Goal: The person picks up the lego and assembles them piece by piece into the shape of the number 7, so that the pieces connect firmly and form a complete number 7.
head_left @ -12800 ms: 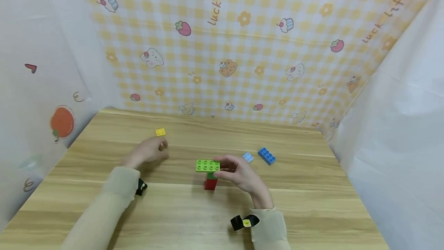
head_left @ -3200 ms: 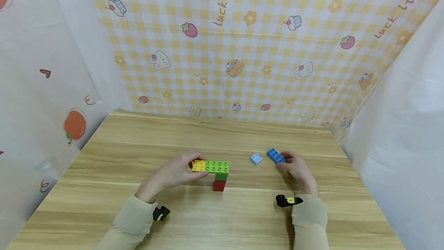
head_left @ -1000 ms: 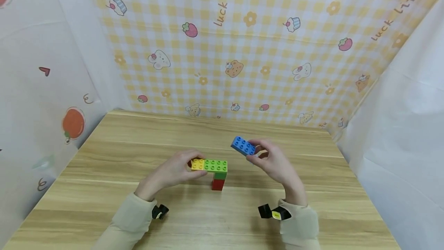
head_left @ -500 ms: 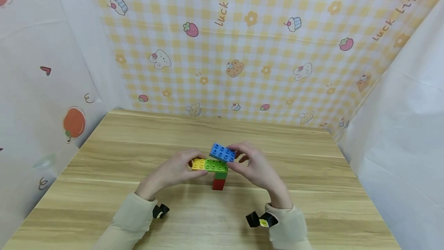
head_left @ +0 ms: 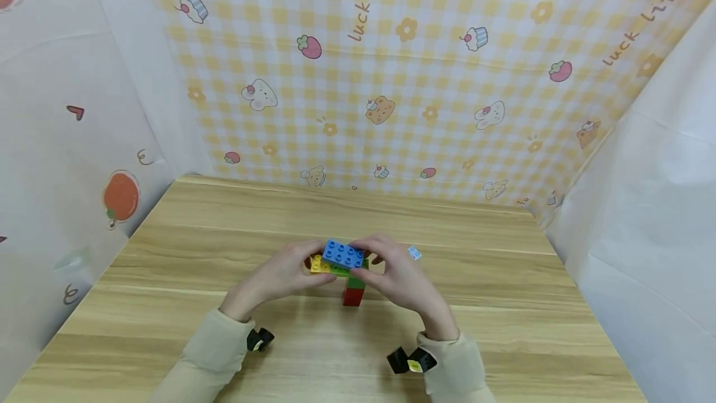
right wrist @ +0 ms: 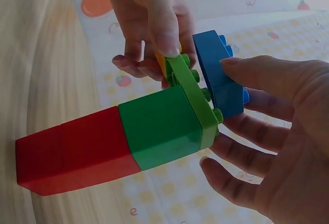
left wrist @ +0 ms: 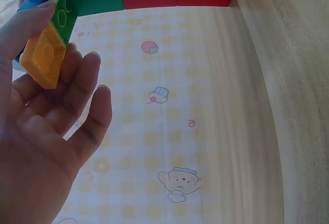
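Presently, findings as follows.

Blue brick [head_left: 344,254]: sits above the light-green plate [head_left: 341,269], pinched by the right hand [head_left: 398,278]; in the right-wrist view it stands tilted, one edge off the plate's studs, not seated flat.
Long axis: blue brick and plate both run left to right across the counter [head_left: 503,303], roughly parallel.
Nearer hand: the right, thumb and fingers curled round the brick's right end.
Left hand [head_left: 275,277]: fingers curled about the yellow brick [head_left: 317,263] at the plate's left end (thumb on top, per the right-wrist view).
Support: plate rests on a green block [head_left: 355,282] atop a red block [head_left: 352,296], which stands on the counter.
Loose piece: pale-blue small brick [head_left: 414,253] lies just right of the right hand, apart from it.
Containers: none in view.
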